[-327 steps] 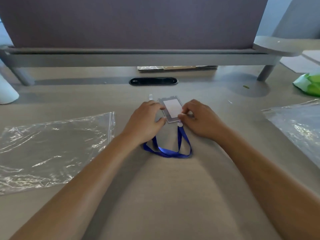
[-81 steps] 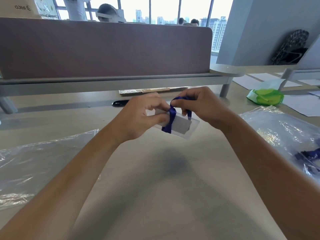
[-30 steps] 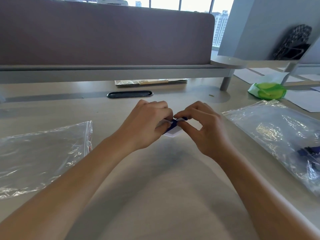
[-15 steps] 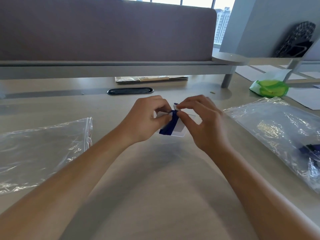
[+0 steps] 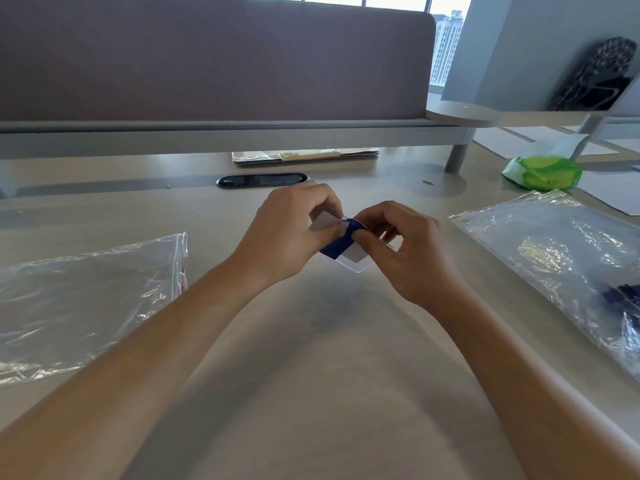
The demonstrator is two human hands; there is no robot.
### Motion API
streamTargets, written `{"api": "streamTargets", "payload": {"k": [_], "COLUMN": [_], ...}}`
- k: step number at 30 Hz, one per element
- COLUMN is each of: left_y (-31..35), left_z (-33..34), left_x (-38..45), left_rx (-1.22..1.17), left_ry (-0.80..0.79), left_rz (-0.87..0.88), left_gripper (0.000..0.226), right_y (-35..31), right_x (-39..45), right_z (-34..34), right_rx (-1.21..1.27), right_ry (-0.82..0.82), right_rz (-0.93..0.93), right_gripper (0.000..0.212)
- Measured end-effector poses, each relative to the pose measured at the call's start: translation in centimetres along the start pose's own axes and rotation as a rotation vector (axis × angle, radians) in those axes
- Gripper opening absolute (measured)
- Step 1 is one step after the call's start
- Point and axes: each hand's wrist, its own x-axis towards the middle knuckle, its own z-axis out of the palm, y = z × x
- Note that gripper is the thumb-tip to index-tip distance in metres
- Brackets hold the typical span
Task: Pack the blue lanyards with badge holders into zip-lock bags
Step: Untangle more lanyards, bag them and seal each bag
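Observation:
A clear badge holder (image 5: 356, 259) with a white card inside is held just above the desk's middle, with the blue lanyard (image 5: 341, 240) wound around it. My left hand (image 5: 287, 237) grips the holder's left end. My right hand (image 5: 412, 247) pinches the lanyard strap at the top of the wrap, fingers curled over the holder's right side. An empty zip-lock bag (image 5: 86, 299) lies flat at the left. A second zip-lock bag (image 5: 568, 258) lies at the right with something dark blue (image 5: 623, 296) inside it.
A grey desk divider (image 5: 214, 64) runs across the back, with a black cable slot (image 5: 262, 180) and a flat stack of papers (image 5: 304, 155) before it. A green-and-white packet (image 5: 543, 169) and loose sheets (image 5: 609, 188) lie at the far right.
Over the last second both hands stayed at the desk's middle, turning the holder slightly while the right hand kept working the strap around it. Earlier the lanyard lay loose on the desk below the holder.

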Motion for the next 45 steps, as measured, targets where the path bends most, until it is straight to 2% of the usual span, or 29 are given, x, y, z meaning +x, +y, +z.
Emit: {"api": "streamTargets", "payload": {"k": [6, 13, 16, 18, 21, 23, 26, 30, 35, 40, 45], "left_y": [0.2, -0.3, -0.7, -0.8, -1.4, -2.5, -4.7, -6.2, -6.5, -6.9, -7.5], "left_z": [0.0, -3.1, -5.6, -7.0, -9.1, -10.6, -11.9, -12.1, -11.1, -9.5, -8.6], "left_x": [-0.3, -3.3, -5.6, -7.4, -10.0, -11.6, -14.1, -15.6, -13.7, -11.0, -10.2], "left_rx": [0.086, 0.155, 0.16, 0.161, 0.206, 0.264, 0.32, 0.367, 0.435, 0.615, 0.622], "left_ry": [0.002, 0.061, 0.142, 0.196, 0.26, 0.277, 0.232, 0.113, 0.055, 0.001, -0.094], "left_rz": [0.1, 0.107, 0.034, -0.034, -0.181, -0.307, -0.455, -0.579, -0.662, -0.737, -0.809], "left_gripper": [0.012, 0.013, 0.018, 0.025, 0.05, 0.06, 0.049, 0.045, 0.047, 0.05, 0.024], "right_y": [-0.7, -3.9, -6.7, -8.6, -10.7, -11.5, -11.5, -11.0, -10.2, -9.6, -9.4], "right_x": [0.3, 0.7, 1.4, 1.8, 2.3, 2.5, 2.9, 2.7, 2.2, 1.6, 1.2], "right_z": [-0.7, 0.3, 1.6, 2.9, 5.5, 7.0, 8.7, 10.2, 10.8, 10.8, 10.7], "right_rx": [0.007, -0.108, -0.076, -0.08, -0.102, -0.126, -0.091, 0.007, 0.071, 0.139, 0.258], "right_ry": [-0.028, -0.182, -0.213, -0.243, -0.234, -0.217, -0.148, -0.12, -0.092, -0.045, -0.054], "right_rz": [-0.045, -0.14, -0.169, -0.199, -0.195, -0.153, -0.05, 0.087, 0.134, 0.145, 0.174], "right_gripper": [0.005, 0.01, 0.009, 0.018, 0.032, 0.03, 0.014, 0.01, 0.007, 0.003, 0.006]}}
